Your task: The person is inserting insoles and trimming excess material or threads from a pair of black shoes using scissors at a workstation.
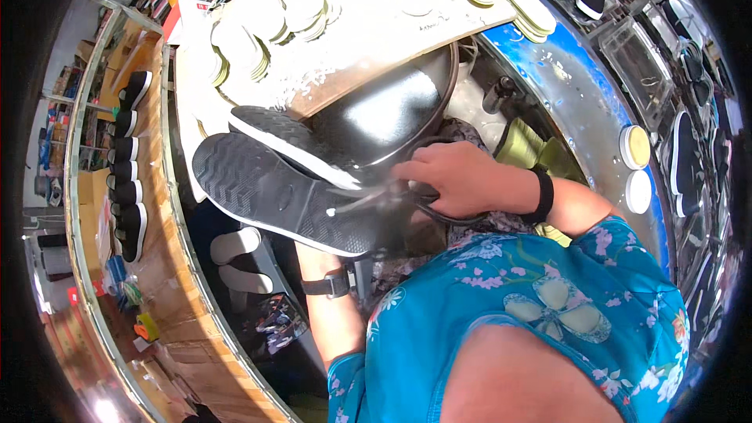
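Two black-soled shoes lie one against the other before me, the front shoe (258,180) showing its patterned sole and the rear shoe (301,149) its white sidewall. My left hand (313,261) comes up beneath them and supports them; its fingers are hidden behind the front sole. In my right hand (462,178) is a pair of scissors (366,200) with large black handles, my fingers closed round them. Motion smears the blades, which point left across the heel end of the shoes. Whether they touch the shoes I cannot tell.
Beyond the shoes is a round dark basin (446,102), partly under a board (392,74) bearing stacks of pale insoles (309,12). Black shoes line a wooden shelf (157,188) at left. Two round tubs (634,147) stand on the blue-edged metal table at right. White insoles (235,246) lie lower left.
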The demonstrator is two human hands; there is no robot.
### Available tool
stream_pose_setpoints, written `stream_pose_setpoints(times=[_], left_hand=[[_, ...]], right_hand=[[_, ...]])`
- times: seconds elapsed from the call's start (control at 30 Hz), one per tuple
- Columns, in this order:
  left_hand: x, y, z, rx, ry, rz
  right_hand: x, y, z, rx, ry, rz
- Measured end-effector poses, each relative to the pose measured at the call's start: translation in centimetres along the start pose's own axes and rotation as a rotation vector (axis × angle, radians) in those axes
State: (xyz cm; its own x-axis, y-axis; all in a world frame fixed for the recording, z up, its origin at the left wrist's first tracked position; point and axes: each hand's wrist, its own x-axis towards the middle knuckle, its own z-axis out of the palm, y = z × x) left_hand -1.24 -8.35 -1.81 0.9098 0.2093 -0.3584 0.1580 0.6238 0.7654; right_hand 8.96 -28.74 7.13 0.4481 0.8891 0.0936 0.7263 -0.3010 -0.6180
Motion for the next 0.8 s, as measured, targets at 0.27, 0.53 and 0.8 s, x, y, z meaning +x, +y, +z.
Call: stream_pose_setpoints(times=[0.27,0.53,0.8], left_hand=[[2.1,0.2,0.9,-0.203,0.153,0.279],[-14.8,12.2,-3.6,1.208,0.6,0.833],[-45.8,17.5,-17.3,1.697,1.615,-0.164]], right_hand=[[1.4,0.3,2.8,0.126,-0.12,-0.042],[3.6,-2.9,1.7,0.722,-0.191,0.391],[5.6,-3.4,6.5,0.499,-0.358,0.386]])
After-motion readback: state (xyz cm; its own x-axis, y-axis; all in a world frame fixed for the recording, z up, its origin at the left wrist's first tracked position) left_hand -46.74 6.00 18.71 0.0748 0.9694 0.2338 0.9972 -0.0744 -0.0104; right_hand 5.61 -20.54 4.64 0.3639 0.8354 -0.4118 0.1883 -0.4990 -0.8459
